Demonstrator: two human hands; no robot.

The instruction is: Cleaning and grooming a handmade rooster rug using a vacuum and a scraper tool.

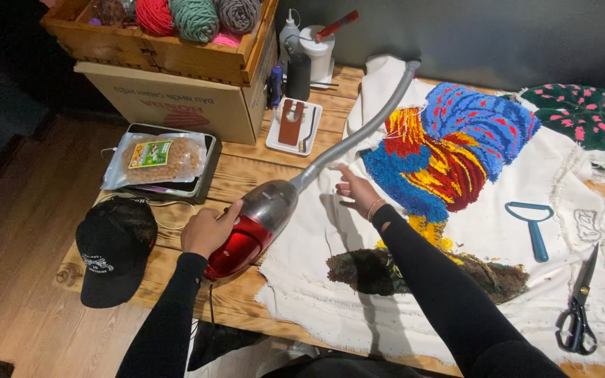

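Black cap point(113, 248) at counter point(246, 175) edge. Clear pouch point(154, 159), green-yellow label, on dark tray; brown carton point(176, 105) behind. Left hand point(208, 229), grip wrapped round red hand vacuum point(250, 234). Right hand point(355, 189), fingers spread, presses white backing cloth point(330, 231) beside tufted rooster point(449, 150). Vacuuming seems underway.

One vacuum point(257, 227); one cap point(115, 248); one scissors point(579, 308); perhaps four yarn balls point(194, 17).
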